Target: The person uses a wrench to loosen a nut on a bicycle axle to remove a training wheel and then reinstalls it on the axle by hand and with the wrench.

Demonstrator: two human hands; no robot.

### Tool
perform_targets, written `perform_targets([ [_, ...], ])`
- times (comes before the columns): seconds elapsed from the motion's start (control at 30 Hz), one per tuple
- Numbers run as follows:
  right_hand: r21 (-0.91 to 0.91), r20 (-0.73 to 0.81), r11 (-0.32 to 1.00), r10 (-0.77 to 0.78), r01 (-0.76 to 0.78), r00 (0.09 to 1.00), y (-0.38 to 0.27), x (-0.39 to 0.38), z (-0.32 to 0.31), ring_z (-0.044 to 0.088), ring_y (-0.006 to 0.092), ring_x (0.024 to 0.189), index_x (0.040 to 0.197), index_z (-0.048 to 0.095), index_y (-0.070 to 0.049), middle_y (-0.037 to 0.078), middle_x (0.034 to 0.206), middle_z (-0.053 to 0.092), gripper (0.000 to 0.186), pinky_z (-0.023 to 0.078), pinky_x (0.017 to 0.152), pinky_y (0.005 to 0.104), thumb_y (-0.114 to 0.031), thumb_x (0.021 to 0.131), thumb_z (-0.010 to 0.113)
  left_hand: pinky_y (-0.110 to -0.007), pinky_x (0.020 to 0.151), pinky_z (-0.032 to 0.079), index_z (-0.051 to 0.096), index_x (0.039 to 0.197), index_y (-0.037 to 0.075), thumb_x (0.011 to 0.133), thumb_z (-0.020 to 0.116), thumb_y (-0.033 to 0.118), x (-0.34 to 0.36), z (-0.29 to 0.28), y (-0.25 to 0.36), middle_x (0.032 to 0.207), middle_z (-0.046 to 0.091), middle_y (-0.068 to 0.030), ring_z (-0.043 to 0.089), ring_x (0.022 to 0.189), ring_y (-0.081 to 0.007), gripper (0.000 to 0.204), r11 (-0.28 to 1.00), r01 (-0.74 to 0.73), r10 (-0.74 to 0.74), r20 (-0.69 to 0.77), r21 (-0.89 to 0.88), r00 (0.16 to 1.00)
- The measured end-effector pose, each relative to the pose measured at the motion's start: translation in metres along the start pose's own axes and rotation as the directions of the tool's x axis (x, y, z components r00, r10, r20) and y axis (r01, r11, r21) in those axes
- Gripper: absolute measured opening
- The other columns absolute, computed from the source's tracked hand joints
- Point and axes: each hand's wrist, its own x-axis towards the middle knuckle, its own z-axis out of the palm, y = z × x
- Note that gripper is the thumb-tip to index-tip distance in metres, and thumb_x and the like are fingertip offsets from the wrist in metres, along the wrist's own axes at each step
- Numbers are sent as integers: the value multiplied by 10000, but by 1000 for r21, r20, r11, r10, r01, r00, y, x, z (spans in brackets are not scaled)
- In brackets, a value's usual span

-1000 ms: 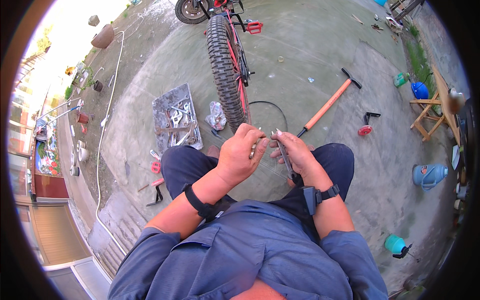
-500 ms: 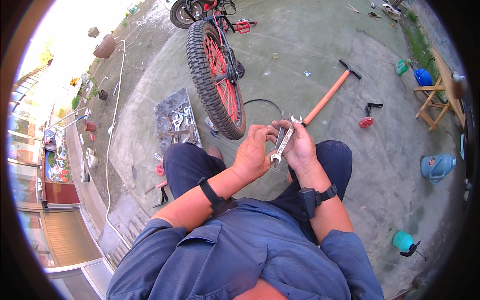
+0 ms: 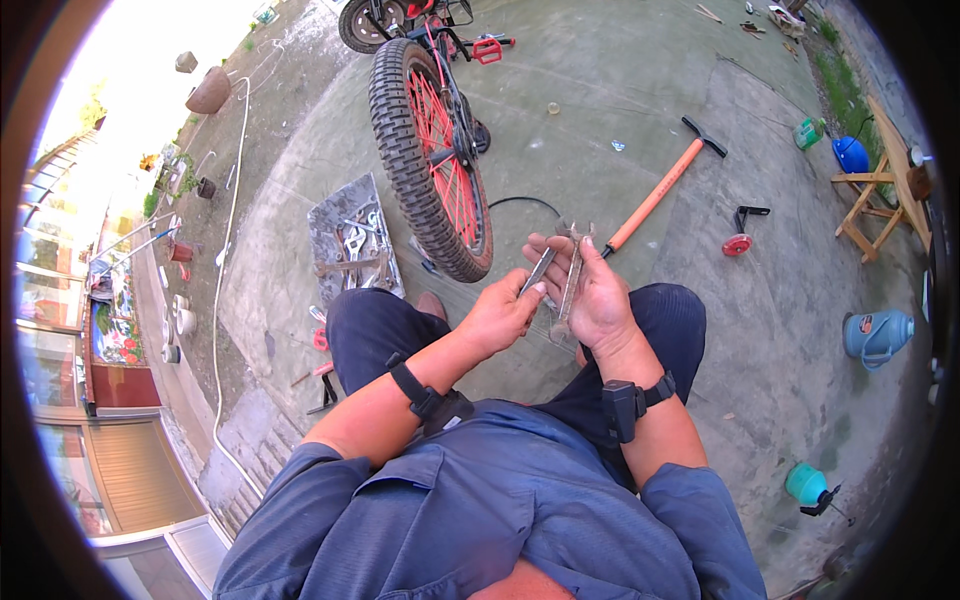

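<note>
- Two spanners (image 3: 566, 283) lie across the right hand (image 3: 598, 300), held above the lap.
- Left hand (image 3: 497, 318) pinches one spanner's end; it looks best drawn out straight, right palm kept level.
- Wheel (image 3: 428, 160) stands just ahead; tool tray (image 3: 350, 250) left.

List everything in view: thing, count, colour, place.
Wrenches: several, grey metal, in both hands.
Bicycle wheel: one, black tyre, red spokes, ahead of knees.
Tool tray: one, grey, left of wheel.
Pump: one, orange with black handle, on concrete, right of wheel.
Jug: one, blue, far right.
Wooden stool: one, upper right.
Left hand: pinching one wrench.
Right hand: holding the wrenches.
</note>
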Motion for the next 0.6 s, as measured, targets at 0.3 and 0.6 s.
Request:
perform_targets([
  [0.3,-424,-344,900,-57,-101,937,-6,16,-5,581,122,632,1329,493,-34,76,925,622,491,400,506,221,-406,1022,402,-345,579,449,579,902,30,919,620,115,-42,-97,-7,733,544,-124,549,620,-285,96,679,-333,674,-375,655,637],
  [0.6,-681,-293,707,-28,-188,956,1,109,1,572,104,695,1438,388,-45,48,895,615,500,405,546,231,-257,989,449,-375,667,436,551,885,22,942,577,127,-81,-193,-41,787,523,-132,533,723,-305,123,711,61,542,-600,701,588],
])
